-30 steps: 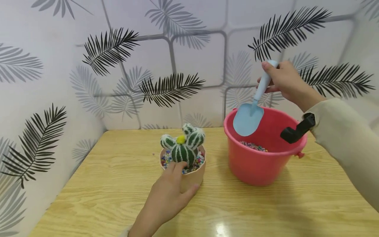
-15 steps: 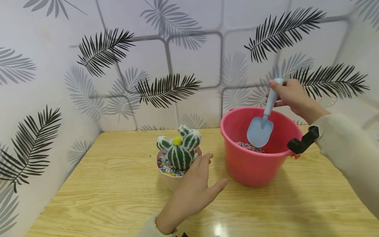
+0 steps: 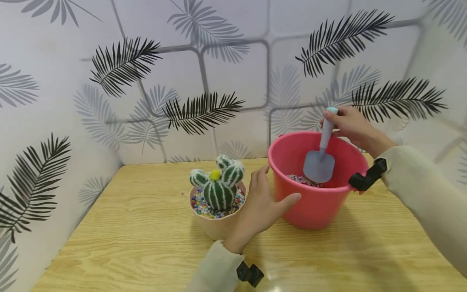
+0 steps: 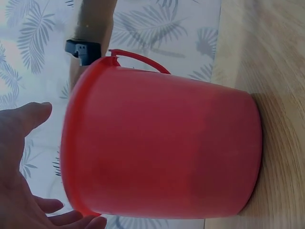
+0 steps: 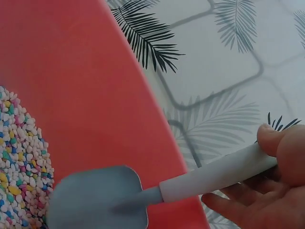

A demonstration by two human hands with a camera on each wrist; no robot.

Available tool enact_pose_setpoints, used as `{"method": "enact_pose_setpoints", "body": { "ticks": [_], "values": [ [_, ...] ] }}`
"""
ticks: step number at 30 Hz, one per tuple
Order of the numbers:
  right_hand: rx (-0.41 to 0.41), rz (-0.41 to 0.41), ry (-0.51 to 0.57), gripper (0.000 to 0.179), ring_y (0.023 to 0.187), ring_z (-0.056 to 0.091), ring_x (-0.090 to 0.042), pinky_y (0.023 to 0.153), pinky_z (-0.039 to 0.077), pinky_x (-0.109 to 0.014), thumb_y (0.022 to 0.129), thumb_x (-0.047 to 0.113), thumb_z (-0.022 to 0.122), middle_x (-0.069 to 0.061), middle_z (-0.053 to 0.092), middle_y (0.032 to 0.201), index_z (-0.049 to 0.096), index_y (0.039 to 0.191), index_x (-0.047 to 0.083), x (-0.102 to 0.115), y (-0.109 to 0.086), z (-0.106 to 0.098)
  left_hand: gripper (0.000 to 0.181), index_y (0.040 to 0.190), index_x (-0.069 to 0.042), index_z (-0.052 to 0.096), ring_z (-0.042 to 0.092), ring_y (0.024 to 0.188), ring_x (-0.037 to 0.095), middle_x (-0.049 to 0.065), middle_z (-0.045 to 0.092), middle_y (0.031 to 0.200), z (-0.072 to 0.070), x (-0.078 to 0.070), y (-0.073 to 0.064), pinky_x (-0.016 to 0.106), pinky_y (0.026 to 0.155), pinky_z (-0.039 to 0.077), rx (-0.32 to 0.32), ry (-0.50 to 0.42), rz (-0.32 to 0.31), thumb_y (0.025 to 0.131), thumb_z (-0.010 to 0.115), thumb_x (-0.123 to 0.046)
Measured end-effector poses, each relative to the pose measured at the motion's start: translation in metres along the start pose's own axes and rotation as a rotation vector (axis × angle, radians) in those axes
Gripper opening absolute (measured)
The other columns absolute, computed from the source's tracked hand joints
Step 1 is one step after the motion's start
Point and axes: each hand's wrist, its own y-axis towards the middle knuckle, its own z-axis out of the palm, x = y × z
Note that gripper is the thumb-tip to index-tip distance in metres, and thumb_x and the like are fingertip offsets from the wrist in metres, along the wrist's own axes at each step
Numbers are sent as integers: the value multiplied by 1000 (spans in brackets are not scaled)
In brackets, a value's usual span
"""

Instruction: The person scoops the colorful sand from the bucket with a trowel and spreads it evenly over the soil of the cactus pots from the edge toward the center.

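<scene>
My right hand (image 3: 352, 125) grips the pale handle of a small blue-grey trowel (image 3: 319, 166), whose blade points down inside a red bucket (image 3: 310, 209). Colourful pebbles (image 5: 21, 162) lie at the bottom of the bucket, right by the blade in the right wrist view. My left hand (image 3: 262, 202) is spread at the near left side of the bucket, thumb apart from the fingers; in the left wrist view its fingertips (image 4: 97, 223) come right at the rim. Left of that hand stands a peach pot (image 3: 215, 227) with a green-and-white knitted cactus (image 3: 219, 192) set in coloured pebbles.
Everything stands on a light wooden table (image 3: 127, 227) against a wall (image 3: 237, 73) with leaf patterns. One tiny pebble (image 3: 182, 194) lies on the table left of the pot. The bucket's red handle (image 4: 143, 61) hangs on its side.
My left hand has left the cactus pot and moved right to the bucket, its fingers spread. My right hand has lowered the trowel from above the rim into the bucket.
</scene>
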Motion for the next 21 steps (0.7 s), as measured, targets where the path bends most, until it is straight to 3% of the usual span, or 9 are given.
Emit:
{"method": "enact_pose_setpoints", "body": {
  "ticks": [6, 11, 13, 17, 21],
  "values": [
    [147, 39, -16, 45, 94, 61, -1, 89, 53, -29, 99, 32, 50, 13, 60, 103, 43, 131, 1, -1, -5, 0, 100, 152, -12, 15, 35, 131, 23, 7, 28, 147, 10, 2, 10, 45, 104, 41, -6, -44, -1, 79, 73, -48],
    [218, 47, 7, 51, 96, 64, -9, 86, 55, -32, 96, 28, 57, 4, 64, 112, 44, 137, 2, -7, -13, 4, 105, 153, -13, 10, 34, 132, 21, 6, 26, 148, 13, 3, 16, 43, 103, 42, -16, -71, 6, 77, 73, -50],
    [209, 34, 12, 48, 93, 64, -9, 84, 55, -30, 96, 28, 57, 4, 64, 108, 45, 135, 2, -9, -15, 7, 105, 153, -13, 9, 34, 132, 21, 7, 26, 148, 14, 3, 18, 43, 103, 43, -26, -79, 9, 77, 72, -51],
    [136, -42, -38, 45, 91, 59, 5, 81, 51, -14, 99, 26, 52, 8, 61, 108, 45, 133, -3, -12, -20, 15, 105, 153, -13, 9, 35, 132, 21, 8, 26, 149, 15, 4, 22, 42, 103, 43, -45, -91, 17, 77, 73, -49],
    [67, -81, -139, 46, 86, 54, 13, 77, 47, -8, 101, 26, 46, -10, 60, 114, 46, 129, -11, -15, -23, 22, 106, 152, -11, 11, 37, 132, 22, 8, 25, 150, 17, 4, 24, 42, 105, 41, -51, -91, 7, 77, 75, -47]
  ]
}}
